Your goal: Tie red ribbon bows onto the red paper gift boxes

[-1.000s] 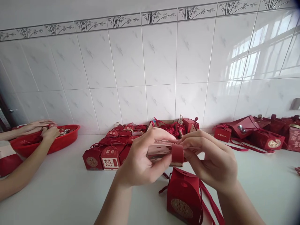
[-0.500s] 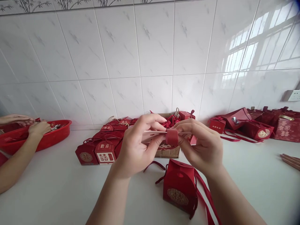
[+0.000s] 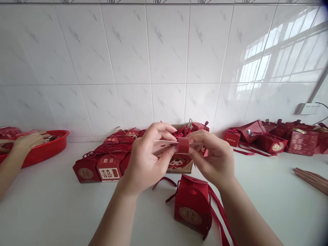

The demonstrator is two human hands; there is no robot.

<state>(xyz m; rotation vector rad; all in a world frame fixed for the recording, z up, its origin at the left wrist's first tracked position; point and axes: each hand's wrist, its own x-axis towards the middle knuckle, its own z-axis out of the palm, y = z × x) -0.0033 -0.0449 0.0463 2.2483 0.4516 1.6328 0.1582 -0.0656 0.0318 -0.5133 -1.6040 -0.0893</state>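
My left hand pinches the left side of a pale printed card piece between thumb and fingers. My right hand is closed on the piece's other end. A short red strap loops around its middle, between my fingertips. Whatever lies under the card edge is partly hidden by my hands. Below them, a red gift box with a round gold emblem stands on the white table, a dark cord and red ribbon beside it.
Several red gift boxes stand grouped behind my left hand. More red boxes and bags lie at the right by the tiled wall. Another person's hand reaches into a red basin at left; a hand rests at right.
The view has shifted slightly. Both my hands keep their grip on the strapped card piece. At left, the other person's hands have moved within the basin area.
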